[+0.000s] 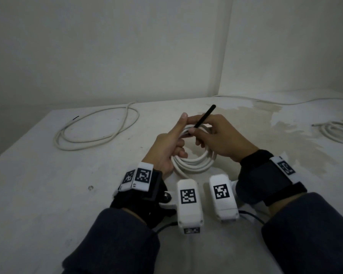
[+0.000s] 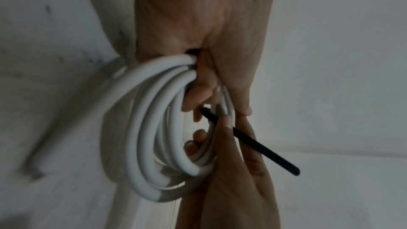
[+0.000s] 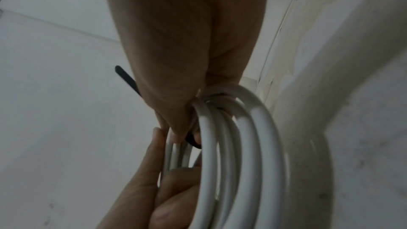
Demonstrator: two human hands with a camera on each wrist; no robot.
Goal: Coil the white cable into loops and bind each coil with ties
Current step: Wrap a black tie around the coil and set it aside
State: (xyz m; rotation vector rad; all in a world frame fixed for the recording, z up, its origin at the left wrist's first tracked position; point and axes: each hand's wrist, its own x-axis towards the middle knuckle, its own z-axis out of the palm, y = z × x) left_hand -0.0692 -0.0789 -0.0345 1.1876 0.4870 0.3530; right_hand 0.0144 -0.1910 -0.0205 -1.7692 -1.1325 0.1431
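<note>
You have the white coil [image 1: 194, 161] held up just above the desk [image 1: 48, 194], in front of you and between your two hands, with the black tie [image 1: 205, 115] at its far side. The main risk, as I judge it, is the loops springing apart: several turns are bunched only by your fingers, so if either grip slackens while you work the tie, the stack may fan out and the tie would catch only some turns. The tie's free end sticks up and away from the coil, and it could slip out if the pinch loosens. Whether the tie already passes round all the turns is hidden by your fingers.

Your left hand [image 1: 171, 143] is clenched round the near-left part of the coil, thumb stretched up along the bundle and fingers curled through the loop. Your right hand [image 1: 222, 135] comes in from the right, palm down, pinching the tie against the top of the coil.

A loose cable [image 1: 95, 129] lies well apart at the left of the desk; another coil [image 1: 339, 133] sits at the far right.
</note>
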